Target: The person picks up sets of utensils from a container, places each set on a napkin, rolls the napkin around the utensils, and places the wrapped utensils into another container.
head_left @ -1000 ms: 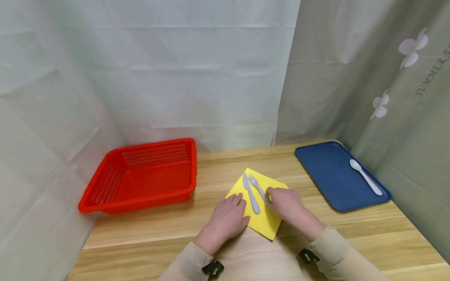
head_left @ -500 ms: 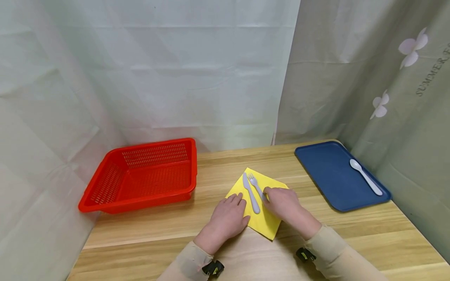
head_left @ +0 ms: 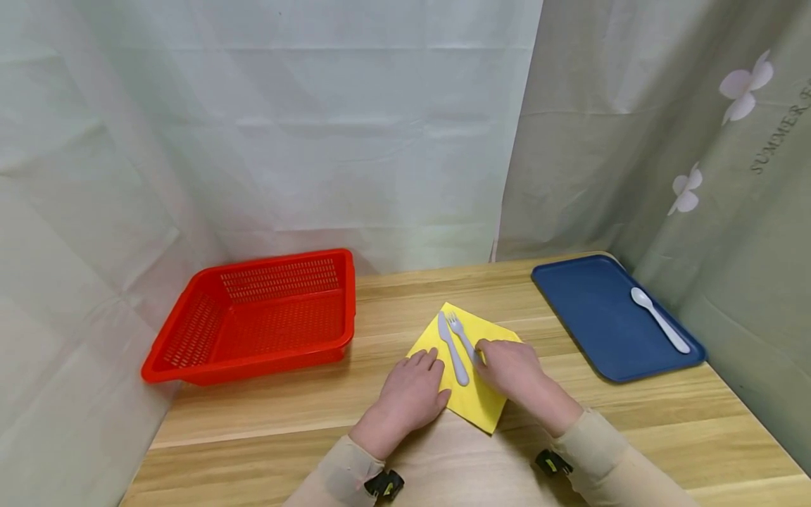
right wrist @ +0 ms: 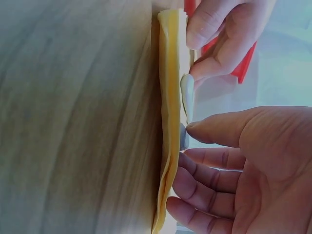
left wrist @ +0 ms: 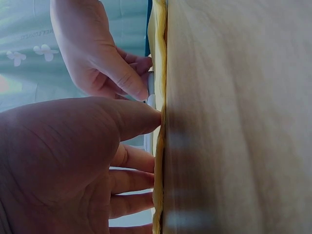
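Observation:
On the wooden table lies a folded yellow napkin, turned cornerwise in the head view. A pale grey-lilac knife and a matching fork lie side by side on it, close together at their far ends. My left hand rests on the napkin's left edge, fingertips and thumb touching the cloth. At the fork's handle, my right hand pinches with thumb and fingers, covering the handle's end. In the right wrist view the thumb sits just beside the knife's handle end.
A red perforated basket stands on the left. To the right lies a blue tray with a white spoon on it. Pale curtains hang behind and at both sides of the table.
My right hand has shifted slightly left, bringing the fork's handle a little nearer the knife. The left hand, napkin and knife have stayed in place.

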`<action>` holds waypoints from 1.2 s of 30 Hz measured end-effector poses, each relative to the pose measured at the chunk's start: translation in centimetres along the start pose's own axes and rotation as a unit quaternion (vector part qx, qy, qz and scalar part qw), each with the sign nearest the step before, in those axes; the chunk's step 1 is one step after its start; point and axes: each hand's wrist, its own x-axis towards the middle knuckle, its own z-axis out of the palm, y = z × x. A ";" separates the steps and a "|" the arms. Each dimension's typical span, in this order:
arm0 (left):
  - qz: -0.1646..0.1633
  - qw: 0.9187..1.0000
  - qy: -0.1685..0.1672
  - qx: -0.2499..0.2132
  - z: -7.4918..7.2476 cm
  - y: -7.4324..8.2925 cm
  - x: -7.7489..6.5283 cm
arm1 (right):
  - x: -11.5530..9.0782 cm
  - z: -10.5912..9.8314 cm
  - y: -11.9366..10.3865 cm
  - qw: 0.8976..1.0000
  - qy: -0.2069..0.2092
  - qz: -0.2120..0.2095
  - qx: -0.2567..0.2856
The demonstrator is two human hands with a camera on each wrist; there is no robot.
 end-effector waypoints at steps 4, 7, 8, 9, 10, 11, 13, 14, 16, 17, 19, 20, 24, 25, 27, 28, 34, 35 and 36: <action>0.000 1.000 0.000 0.000 0.1 0.0 0.0 | -0.2 0.1 0.0 1.000 0.004 -0.007 0.005; 0.000 1.000 -0.002 0.001 0.1 -0.1 0.0 | -0.2 0.1 0.0 1.000 0.006 -0.011 0.009; 0.000 1.000 -0.001 0.001 0.1 -0.1 0.0 | -0.2 0.2 0.0 1.000 0.005 -0.011 0.010; 0.000 1.000 0.000 0.001 0.1 -0.1 0.0 | -0.2 0.2 0.0 1.000 0.006 -0.012 0.013; 0.000 1.000 -0.001 0.001 0.1 -0.1 0.1 | -0.2 0.2 0.0 1.000 0.007 -0.013 0.014; 0.000 1.000 -0.002 0.001 0.1 -0.1 0.1 | -0.2 0.2 -0.1 1.000 0.007 -0.013 0.016; 0.000 1.000 -0.001 0.002 0.1 -0.1 0.1 | -0.2 0.2 -0.1 1.000 0.007 -0.013 0.018; 0.000 1.000 0.000 0.003 0.1 -0.1 0.1 | -0.2 0.3 -0.2 1.000 0.008 -0.013 0.018; 0.000 1.000 -0.001 0.004 0.1 -0.1 0.1 | -0.1 0.3 -0.2 1.000 0.009 -0.014 0.018; 0.000 1.000 0.000 0.004 0.1 0.0 0.1 | -0.1 0.3 -0.2 1.000 0.009 -0.015 0.018; 0.000 1.000 0.002 0.004 0.0 0.0 0.0 | -0.1 0.3 -0.3 1.000 0.013 -0.018 0.018; 0.000 1.000 0.003 0.004 0.0 0.0 0.0 | -0.1 0.3 -0.3 1.000 0.014 -0.020 0.018; 0.001 1.000 0.006 0.004 0.1 0.0 0.0 | 0.0 0.3 -0.4 0.999 0.022 -0.030 0.020; 0.002 1.000 0.006 0.004 0.1 0.0 0.0 | 0.0 0.3 -0.5 0.999 0.023 -0.031 0.021; 0.002 1.000 0.007 0.005 0.1 0.0 0.0 | 0.0 0.3 -0.5 0.999 0.025 -0.032 0.023; 0.002 1.000 0.007 0.005 0.1 0.0 0.0 | 0.0 0.4 -0.6 0.999 0.025 -0.032 0.023; 0.001 1.000 0.002 0.004 0.0 0.0 0.0 | 0.1 0.4 -0.8 0.999 0.025 -0.033 0.017; 0.000 1.000 0.001 0.003 0.0 0.0 0.0 | 0.1 0.4 -0.8 0.999 0.024 -0.032 0.016; 0.000 1.000 0.000 0.003 0.0 0.0 0.0 | 0.1 0.4 -0.8 0.999 0.023 -0.032 0.015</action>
